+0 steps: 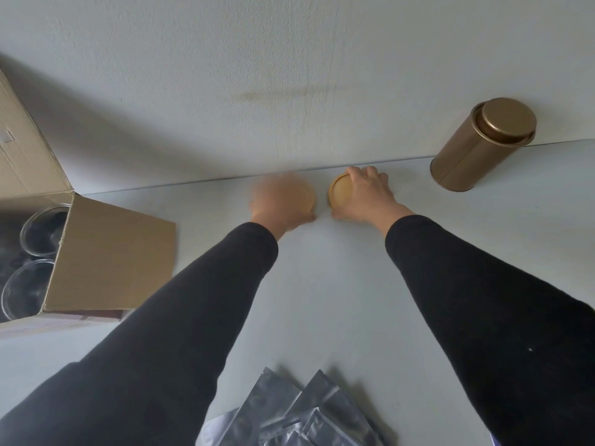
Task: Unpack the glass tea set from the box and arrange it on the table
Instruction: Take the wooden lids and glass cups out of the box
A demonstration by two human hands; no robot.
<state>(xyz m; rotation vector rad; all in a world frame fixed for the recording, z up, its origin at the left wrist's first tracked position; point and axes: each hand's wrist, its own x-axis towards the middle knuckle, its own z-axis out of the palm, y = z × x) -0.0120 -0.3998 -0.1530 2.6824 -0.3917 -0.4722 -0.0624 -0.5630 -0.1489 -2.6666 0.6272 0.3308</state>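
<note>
Two round wooden coasters lie side by side at the table's far edge by the wall. My right hand (367, 196) grips the right coaster (338, 194) from above, fingers curled over its rim. My left hand (277, 204) is blurred with motion over the left coaster (306, 194); whether it grips it is unclear. At the left an open cardboard box (109, 252) lies on the table with glass cups (42, 230) inside.
A gold metal tin (476, 149) with a lid stands at the back right, against the wall. Several silver foil pouches (296, 413) lie at the near edge between my arms. The box flap (29, 149) rises at the left.
</note>
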